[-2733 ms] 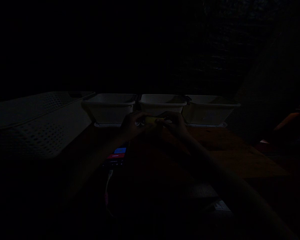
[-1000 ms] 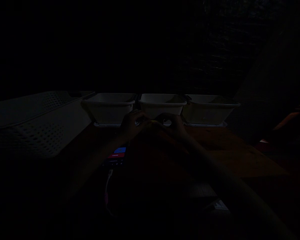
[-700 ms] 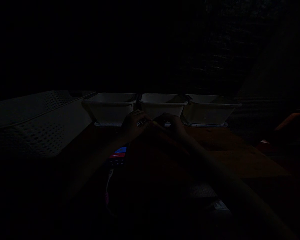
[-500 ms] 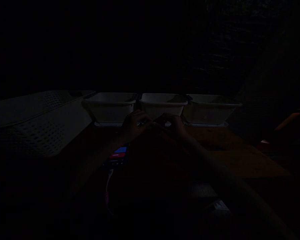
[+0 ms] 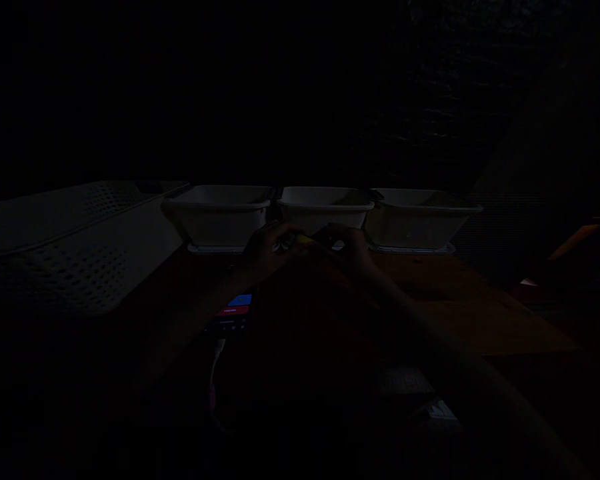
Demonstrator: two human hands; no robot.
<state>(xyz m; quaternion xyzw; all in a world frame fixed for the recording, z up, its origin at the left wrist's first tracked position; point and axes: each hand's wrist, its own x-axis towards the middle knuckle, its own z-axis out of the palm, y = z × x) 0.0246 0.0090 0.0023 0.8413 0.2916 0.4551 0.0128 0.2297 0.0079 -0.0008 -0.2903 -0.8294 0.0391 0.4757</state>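
The left hand (image 5: 265,253) appears to pinch a small yellow piece (image 5: 304,239) at its fingertips, in front of the middle tub (image 5: 325,217). The right hand (image 5: 354,252) meets it from the other side with bent fingers; poor light hides whether they grip. For good control, support the piece from both sides, keep fingertip pressure light and even, and steady both wrists. Maintain clearance from the phone (image 5: 236,311) and its cable (image 5: 213,373) below the left forearm
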